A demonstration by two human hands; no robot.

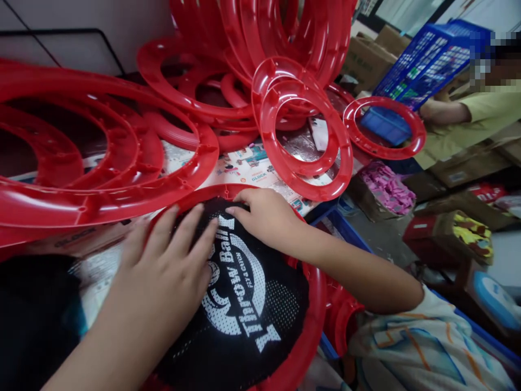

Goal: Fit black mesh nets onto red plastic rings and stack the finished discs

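Note:
A round black mesh sheet [280, 296] with white print reading "Throw Ball" lies within a red plastic ring [315, 315] in front of me. My left hand [166, 271] is over the left part of the mesh, its fingers stretched out and spread, slightly blurred. At the far edge, my right hand [264, 214] has its thumb on the mesh and its forefinger by the ring's rim, closed on the mesh edge. The other fingers of that hand are hidden.
Several red rings [195, 146] lie across the table's far side, and more stand stacked behind. A lone ring [417, 136] juts out at the right. Beyond, a person in a yellow shirt [484, 119] is beside a blue basket [431, 60]. Boxes [451, 174] stand there.

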